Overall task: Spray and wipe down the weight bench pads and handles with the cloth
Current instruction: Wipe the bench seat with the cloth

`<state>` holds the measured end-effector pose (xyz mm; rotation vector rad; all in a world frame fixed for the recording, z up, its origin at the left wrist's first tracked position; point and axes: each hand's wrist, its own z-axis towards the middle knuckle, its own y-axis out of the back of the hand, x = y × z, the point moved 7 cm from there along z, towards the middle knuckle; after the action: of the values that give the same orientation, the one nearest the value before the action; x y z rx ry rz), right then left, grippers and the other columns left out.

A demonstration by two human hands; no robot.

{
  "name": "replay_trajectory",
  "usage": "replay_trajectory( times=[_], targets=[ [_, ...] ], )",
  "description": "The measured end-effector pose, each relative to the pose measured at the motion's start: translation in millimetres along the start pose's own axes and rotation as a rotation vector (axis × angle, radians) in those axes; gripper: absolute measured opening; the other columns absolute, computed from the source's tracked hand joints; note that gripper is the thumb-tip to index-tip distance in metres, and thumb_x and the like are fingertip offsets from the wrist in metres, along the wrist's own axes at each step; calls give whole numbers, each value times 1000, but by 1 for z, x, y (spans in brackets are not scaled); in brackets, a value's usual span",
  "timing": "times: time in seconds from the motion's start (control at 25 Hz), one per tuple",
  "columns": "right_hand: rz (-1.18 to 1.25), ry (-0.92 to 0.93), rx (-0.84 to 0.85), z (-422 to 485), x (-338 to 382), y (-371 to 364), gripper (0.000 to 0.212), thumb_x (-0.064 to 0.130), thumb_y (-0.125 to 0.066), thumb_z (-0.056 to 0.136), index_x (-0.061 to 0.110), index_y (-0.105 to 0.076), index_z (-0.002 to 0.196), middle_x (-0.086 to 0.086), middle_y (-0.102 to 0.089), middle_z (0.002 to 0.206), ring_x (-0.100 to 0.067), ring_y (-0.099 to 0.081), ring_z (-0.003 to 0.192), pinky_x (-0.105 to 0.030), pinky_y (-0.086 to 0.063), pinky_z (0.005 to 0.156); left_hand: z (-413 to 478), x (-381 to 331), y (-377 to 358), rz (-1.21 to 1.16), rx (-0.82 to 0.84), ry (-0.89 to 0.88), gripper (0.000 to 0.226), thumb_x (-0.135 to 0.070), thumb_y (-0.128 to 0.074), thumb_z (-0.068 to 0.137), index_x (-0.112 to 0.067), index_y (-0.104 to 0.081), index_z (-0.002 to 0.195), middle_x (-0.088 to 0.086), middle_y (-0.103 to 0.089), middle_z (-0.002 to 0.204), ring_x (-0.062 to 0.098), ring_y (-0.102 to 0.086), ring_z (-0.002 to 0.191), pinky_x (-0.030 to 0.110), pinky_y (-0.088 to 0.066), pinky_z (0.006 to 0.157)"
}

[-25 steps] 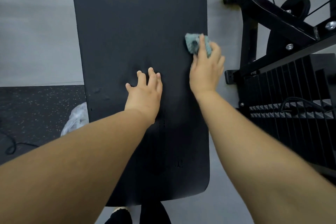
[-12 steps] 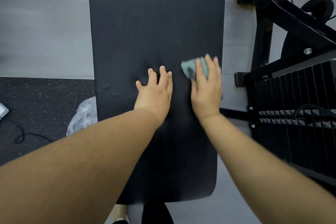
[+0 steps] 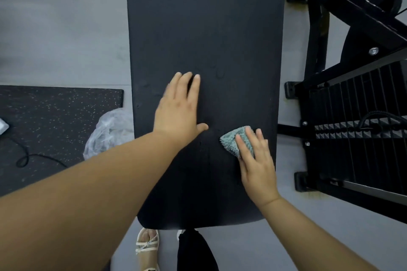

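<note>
A: How do the arms lie?
B: Both reach forward over the black bench pad [image 3: 204,28]. The left hand [image 3: 179,110] lies palm down near the pad's middle, fingers [image 3: 187,86] straight and close together, thumb out to the right, holding nothing.
A: And the right?
B: The right hand [image 3: 256,167] presses the teal cloth [image 3: 233,141] flat onto the pad near its right edge, fingers slightly spread over it. A plastic bag [image 3: 108,132] lies on the floor to the left.
</note>
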<state>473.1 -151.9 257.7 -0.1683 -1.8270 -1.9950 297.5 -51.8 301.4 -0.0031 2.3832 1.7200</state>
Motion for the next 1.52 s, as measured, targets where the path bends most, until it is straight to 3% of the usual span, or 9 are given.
replay_trajectory(
  times=[0.16,0.32,0.6,0.68,0.88,1.04,1.16,1.36,1.52],
  targets=[
    [35,-118,-124,67,13,1,46,2,-45,92,13,-46,136,-15,-38,146,-38,-22,139,-48,-18,114,-57,57,-19,-162,-335,114,72,-25,-73,76,0,-43,136,23,-43,137,43,-40,125,51,-34,105],
    [118,-412,-270,141,53,-14,48,9,-48,94,12,-40,141,-11,-29,152,-35,-15,143,-41,-6,116,-84,79,-40,-367,-226,219,75,-19,-67,83,-3,-27,145,20,-29,144,36,-36,128,42,-34,106],
    [-30,538,54,29,97,-41,54,-10,-48,84,17,-47,131,-13,-48,138,-35,-34,133,-44,-22,113,-85,110,-78,-613,219,498,51,-36,-58,89,-18,-38,131,7,-58,122,29,-56,109,41,-48,88],
    [-58,422,-4,46,63,-21,51,-9,-49,85,19,-48,129,-15,-49,137,-39,-36,132,-48,-24,112,-83,109,-76,-640,309,521,49,-33,-57,91,-15,-36,133,8,-58,122,31,-57,107,37,-48,83],
    [63,-459,-270,127,62,-21,46,7,-45,94,13,-44,139,-11,-31,151,-36,-18,142,-42,-9,115,-86,111,-78,-684,300,481,58,-32,-54,93,-21,-27,143,6,-59,124,29,-57,106,35,-48,81],
    [-5,108,-234,108,161,-66,40,1,-48,85,7,-60,124,-19,-52,134,-44,-43,126,-48,-21,110,-95,119,-84,-912,245,466,60,-31,-64,86,-24,-37,139,0,-60,122,25,-60,103,43,-53,85],
    [7,530,42,30,177,-81,41,1,-47,86,13,-56,124,-15,-51,135,-36,-38,129,-47,-22,112,-121,131,-104,-1165,335,591,58,-15,-72,78,-17,-49,131,5,-63,119,21,-61,103,36,-50,93],
    [-22,525,85,57,174,-75,43,-3,-42,83,13,-62,118,-16,-57,129,-44,-43,126,-51,-25,106,-154,117,-119,-1352,581,569,56,11,-53,85,-10,-45,135,6,-56,110,27,-59,99,38,-51,92],
    [-24,152,-40,173,185,-63,45,-6,-45,88,14,-60,125,-13,-45,142,-43,-27,137,-45,-17,112,-157,120,-115,-1371,565,536,46,5,-45,92,-11,-44,135,3,-60,94,20,-59,87,24,-53,72]
  ],
)
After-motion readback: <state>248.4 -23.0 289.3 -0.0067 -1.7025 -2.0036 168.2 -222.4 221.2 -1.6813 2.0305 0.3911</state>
